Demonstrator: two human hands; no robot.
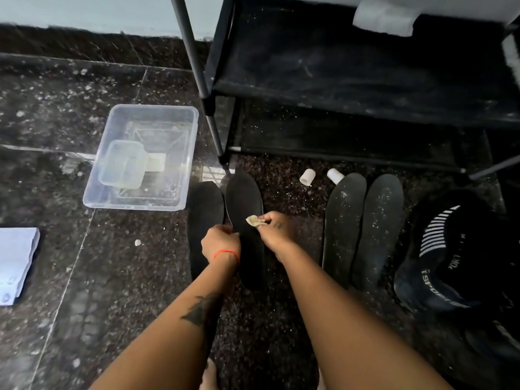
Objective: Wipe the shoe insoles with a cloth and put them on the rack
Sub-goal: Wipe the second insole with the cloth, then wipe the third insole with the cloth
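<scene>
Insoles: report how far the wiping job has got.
Nothing on the rack yet. Left pair of insoles looks clean; both hands work its right one, the left hand steadying it and the right hand pinching the cloth. The right pair is dusty.

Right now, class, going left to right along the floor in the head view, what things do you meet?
Folded blue cloth → clear plastic tub → two clean black insoles → two dusty insoles → black shoe.
</scene>
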